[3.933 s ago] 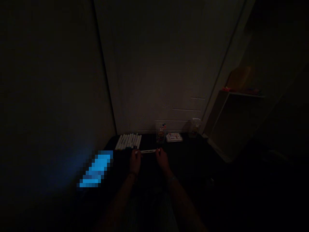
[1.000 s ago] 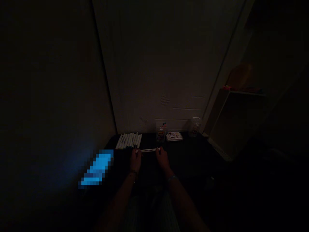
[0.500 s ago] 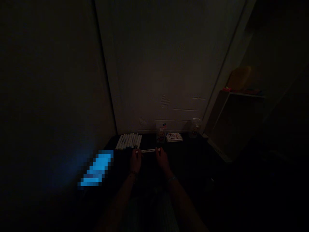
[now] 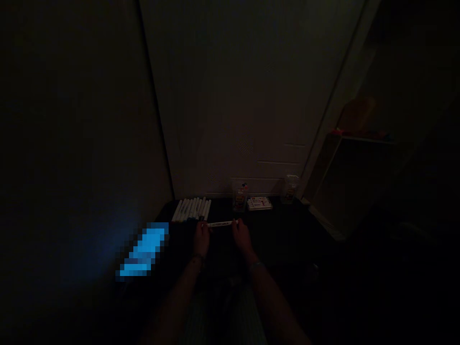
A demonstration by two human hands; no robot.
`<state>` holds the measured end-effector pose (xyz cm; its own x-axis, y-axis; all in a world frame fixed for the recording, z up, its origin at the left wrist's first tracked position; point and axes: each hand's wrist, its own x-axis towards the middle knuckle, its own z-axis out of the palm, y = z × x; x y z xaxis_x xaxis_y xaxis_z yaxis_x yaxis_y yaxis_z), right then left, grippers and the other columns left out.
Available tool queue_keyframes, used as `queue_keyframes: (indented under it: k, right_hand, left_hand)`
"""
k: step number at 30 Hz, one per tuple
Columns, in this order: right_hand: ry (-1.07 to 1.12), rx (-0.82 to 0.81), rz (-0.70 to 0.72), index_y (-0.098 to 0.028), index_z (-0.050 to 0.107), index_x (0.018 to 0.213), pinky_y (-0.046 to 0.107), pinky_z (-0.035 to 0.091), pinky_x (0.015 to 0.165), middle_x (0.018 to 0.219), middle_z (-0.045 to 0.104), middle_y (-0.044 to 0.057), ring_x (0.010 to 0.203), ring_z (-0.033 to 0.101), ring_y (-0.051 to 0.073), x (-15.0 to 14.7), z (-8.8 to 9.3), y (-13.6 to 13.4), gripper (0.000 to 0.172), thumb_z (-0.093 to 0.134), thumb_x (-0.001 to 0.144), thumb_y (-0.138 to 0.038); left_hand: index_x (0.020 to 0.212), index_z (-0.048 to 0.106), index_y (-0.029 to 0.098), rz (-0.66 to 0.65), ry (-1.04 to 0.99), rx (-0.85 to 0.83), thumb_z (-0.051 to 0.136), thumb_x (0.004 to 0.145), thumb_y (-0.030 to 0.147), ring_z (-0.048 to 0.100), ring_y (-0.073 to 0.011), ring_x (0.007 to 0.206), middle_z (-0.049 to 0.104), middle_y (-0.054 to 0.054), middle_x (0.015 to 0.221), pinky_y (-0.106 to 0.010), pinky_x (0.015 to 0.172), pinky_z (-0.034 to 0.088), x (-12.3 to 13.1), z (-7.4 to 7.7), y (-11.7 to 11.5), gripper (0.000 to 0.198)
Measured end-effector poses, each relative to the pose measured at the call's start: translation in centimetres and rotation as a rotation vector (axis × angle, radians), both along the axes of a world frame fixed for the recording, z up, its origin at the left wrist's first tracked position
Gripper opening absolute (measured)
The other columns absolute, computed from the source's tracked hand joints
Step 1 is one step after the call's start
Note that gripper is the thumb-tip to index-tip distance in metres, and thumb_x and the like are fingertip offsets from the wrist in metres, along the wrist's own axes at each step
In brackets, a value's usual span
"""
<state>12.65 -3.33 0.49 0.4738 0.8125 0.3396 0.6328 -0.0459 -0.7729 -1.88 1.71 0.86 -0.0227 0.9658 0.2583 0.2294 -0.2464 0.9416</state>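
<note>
A white marker (image 4: 221,224) with dark print on its barrel lies level between my two hands, above the dark tabletop (image 4: 280,235). My left hand (image 4: 201,238) is closed on its left end, and my right hand (image 4: 242,235) grips the right end. Just beyond my left hand, a row of several white markers (image 4: 192,209) lies side by side. In the dim light the fingertips are hard to make out.
At the back stand a clear container (image 4: 239,197), a flat pack of markers (image 4: 259,203) and another clear container (image 4: 291,189). A glowing blue, pixelated screen (image 4: 145,251) is at left. A cabinet (image 4: 355,172) stands at right, beside the wall (image 4: 237,105).
The marker and both hands have stayed in nearly the same place. More of the marker's dark print shows now, and the picture is slightly darker.
</note>
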Motion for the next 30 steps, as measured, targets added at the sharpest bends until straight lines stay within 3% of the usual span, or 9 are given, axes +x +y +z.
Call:
queue_keyframes:
  k: [6,30]
  right_hand:
    - [0.000,-0.017,-0.005,-0.019,0.050,0.084,0.019,0.034,0.056,0.074,0.060,0.005,0.065,0.056,0.013,0.02,0.08,-0.04,0.034,0.026,0.087,-0.042]
    - [-0.010,-0.015,-0.018,-0.018,0.052,0.082,0.019,0.032,0.051,0.070,0.059,0.003,0.060,0.055,0.012,-0.07,0.13,0.01,0.031,0.031,0.086,-0.041]
  left_hand:
    - [0.085,0.048,0.020,-0.011,-0.001,0.023,0.030,0.079,0.040,0.049,-0.0122,0.060,0.054,0.002,0.064,-0.024,0.059,0.037,0.00,-0.54,0.44,0.027]
    - [0.079,0.047,0.020,0.003,0.079,0.026,0.031,0.078,0.038,0.049,-0.0120,0.057,0.054,0.002,0.064,-0.023,0.056,0.036,-0.10,-0.02,0.12,0.023]
